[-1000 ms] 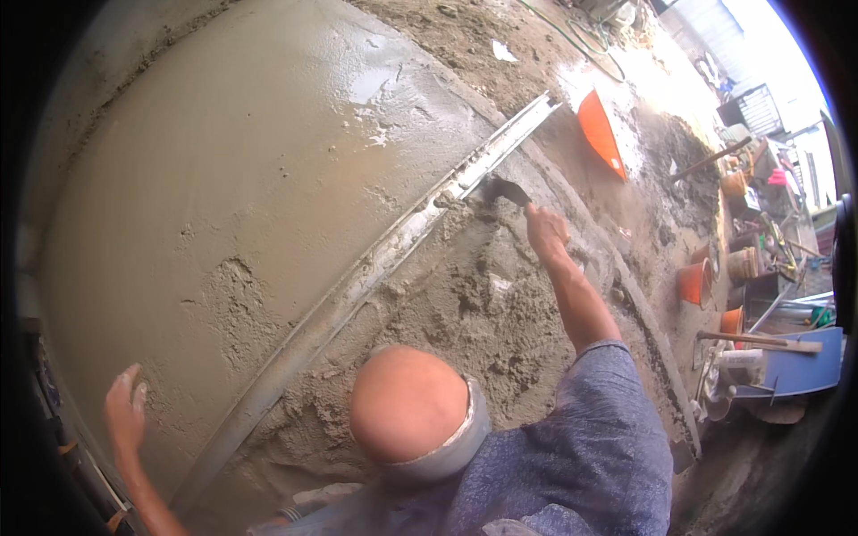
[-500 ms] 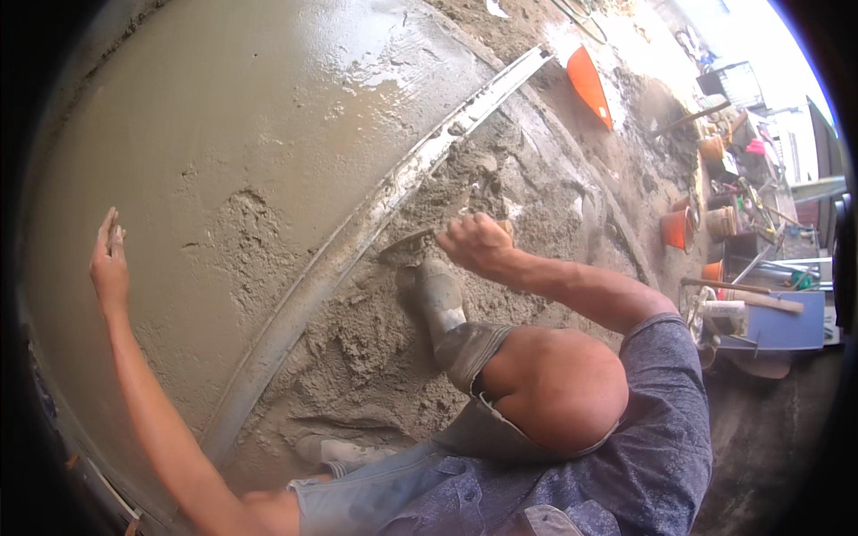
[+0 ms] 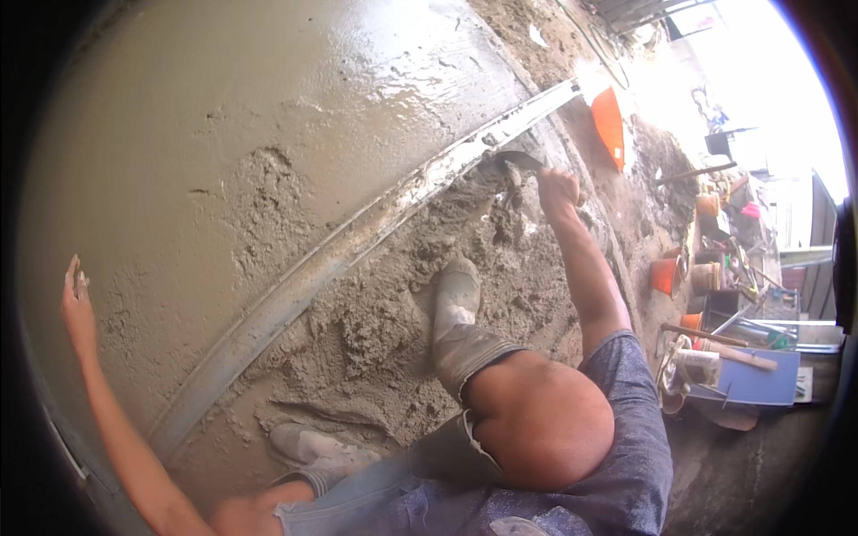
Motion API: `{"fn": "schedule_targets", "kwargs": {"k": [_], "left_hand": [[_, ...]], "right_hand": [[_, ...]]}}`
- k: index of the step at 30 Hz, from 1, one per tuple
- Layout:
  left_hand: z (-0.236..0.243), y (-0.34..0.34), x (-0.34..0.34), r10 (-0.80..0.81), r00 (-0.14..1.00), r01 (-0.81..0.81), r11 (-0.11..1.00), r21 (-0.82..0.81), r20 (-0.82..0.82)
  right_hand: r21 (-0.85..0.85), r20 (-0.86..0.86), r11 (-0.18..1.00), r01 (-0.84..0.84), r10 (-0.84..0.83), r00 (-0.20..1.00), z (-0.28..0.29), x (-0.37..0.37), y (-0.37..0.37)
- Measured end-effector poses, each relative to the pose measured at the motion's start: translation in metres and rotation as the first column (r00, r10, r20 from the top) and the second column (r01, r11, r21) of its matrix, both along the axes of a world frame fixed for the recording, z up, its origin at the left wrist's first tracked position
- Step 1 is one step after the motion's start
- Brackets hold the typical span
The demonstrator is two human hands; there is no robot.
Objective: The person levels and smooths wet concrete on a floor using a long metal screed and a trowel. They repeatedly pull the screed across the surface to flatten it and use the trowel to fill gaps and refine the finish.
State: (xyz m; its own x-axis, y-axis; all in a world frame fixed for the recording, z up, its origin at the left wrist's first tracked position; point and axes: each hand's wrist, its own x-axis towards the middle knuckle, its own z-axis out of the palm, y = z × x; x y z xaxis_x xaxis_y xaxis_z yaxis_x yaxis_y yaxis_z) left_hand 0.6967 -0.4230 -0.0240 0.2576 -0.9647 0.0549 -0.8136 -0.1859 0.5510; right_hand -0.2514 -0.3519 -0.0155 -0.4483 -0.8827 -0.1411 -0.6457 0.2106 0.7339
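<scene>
While the right hand point(image 3: 560, 189) is gripping the trowel point(image 3: 523, 160), fingers clamped around its handle, the blade is sitting over the rough cement point(image 3: 357, 326) just beside the metal bar point(image 3: 380, 223), toward its far end; that clasp is probably steadying the tool. The left hand point(image 3: 79, 308) is being held out over the smooth cement point(image 3: 170, 116), fingers straightening and holding nothing, perhaps for balance, though whether they are touching it I cannot tell. The bar is lying between the two surfaces, seemingly dividing them, and a boot point(image 3: 458, 290) is standing in the rough cement
</scene>
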Motion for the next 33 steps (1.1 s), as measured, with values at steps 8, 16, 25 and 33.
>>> {"fn": "schedule_targets", "kwargs": {"k": [8, 16, 25, 33], "left_hand": [[-0.015, -0.04, -0.047, 0.097, 0.995, -0.1, 0.987, -0.127, -0.028], [0.002, -0.08, -0.201, -0.342, 0.938, 0.347, 0.914, -0.209, 0.059], [-0.001, -0.056, -0.16, -0.308, 0.943, 0.326, 0.931, -0.167, 0.125], [0.019, 0.042, 0.009, -0.1, 0.946, 0.138, 0.985, -0.102, 0.31]], "right_hand": [[0.127, 0.104, 0.811, -0.572, 0.562, 0.82, 0.025, 0.157, 0.049], [0.188, 0.292, 0.626, -0.757, 0.7, 0.652, 0.043, 0.315, 0.082], [0.335, 0.604, 0.226, -0.915, 0.693, 0.393, 0.018, 0.432, 0.14], [-0.073, 0.626, 0.986, -0.153, 0.164, 0.762, 0.041, 0.185, 0.12]]}}
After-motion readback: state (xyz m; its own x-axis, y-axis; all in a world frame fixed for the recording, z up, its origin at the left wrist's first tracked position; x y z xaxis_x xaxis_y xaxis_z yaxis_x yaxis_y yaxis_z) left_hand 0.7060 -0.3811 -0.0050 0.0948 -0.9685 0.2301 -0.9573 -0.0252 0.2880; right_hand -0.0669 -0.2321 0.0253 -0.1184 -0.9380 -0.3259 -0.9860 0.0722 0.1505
